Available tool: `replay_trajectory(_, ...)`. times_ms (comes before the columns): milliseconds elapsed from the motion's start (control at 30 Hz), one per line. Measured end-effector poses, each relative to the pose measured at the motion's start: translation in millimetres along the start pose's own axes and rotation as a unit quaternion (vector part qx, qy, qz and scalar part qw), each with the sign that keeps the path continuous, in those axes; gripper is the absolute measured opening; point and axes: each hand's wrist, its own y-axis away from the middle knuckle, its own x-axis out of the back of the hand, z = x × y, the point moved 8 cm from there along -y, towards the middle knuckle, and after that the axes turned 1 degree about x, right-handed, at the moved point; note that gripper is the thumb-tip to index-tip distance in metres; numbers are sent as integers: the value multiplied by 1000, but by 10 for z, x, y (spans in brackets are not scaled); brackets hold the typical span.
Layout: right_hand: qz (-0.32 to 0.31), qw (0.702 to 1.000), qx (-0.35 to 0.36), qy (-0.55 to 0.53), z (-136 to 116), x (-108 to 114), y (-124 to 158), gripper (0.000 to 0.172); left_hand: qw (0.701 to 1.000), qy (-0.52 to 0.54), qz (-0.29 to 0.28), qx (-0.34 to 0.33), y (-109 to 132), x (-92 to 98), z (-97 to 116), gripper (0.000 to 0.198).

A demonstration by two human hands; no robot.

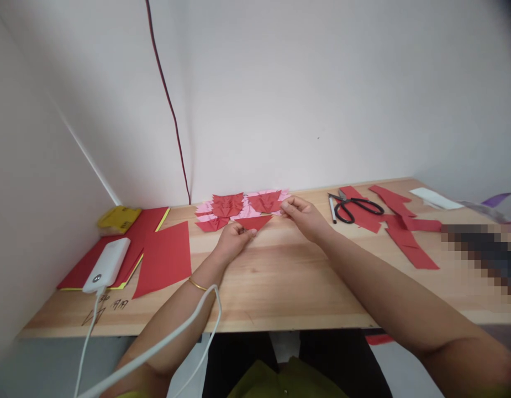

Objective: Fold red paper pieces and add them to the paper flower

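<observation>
My left hand (234, 241) is closed on a folded red paper triangle (257, 222), thumb on top, just above the table. My right hand (303, 215) is pinched at the right edge of the folded paper group; whether something is between its fingertips is too small to tell. Behind both hands, folded pieces lie in rows against the wall side: red folded papers (228, 204), more red ones (265, 201) and pink folded papers (250, 207). Another red folded piece (211, 225) lies just left of my left hand.
At left are red sheets (166, 257), a white power bank (108, 265) with a cable crossing my left forearm, and a yellow packet (119, 219). To the right lie black-handled scissors (357, 206), a pen (332, 209), red paper scraps (412, 243) and a white strip (435, 199).
</observation>
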Motion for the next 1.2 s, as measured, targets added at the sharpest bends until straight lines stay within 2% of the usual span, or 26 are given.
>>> replay_trajectory(167,-97,993,-8,64,34,-234,67,28,1000,-7,-15,2,10,-32,22,32)
replay_trajectory(267,-83,989,22,117,-5,-237,80,25,999,11,-31,-5,27,-64,50,33)
replay_trajectory(367,-83,989,34,117,-15,-220,72,26,999,33,-31,-12,28,-73,59,35)
replay_trajectory(567,-110,988,-1,105,70,-241,70,26,989,146,21,-28,0,37,110,26)
replay_trajectory(667,-103,989,0,107,70,-241,74,25,992,118,25,-46,-7,79,164,22)
replay_trajectory(833,-95,990,13,105,57,-202,62,25,994,89,15,-63,-13,91,200,28)
replay_trajectory(1067,-88,992,10,95,81,-179,38,24,993,66,62,-73,-10,184,210,25)
replay_trajectory(1200,-82,991,12,102,104,-153,27,23,992,102,31,-61,-29,141,164,27)
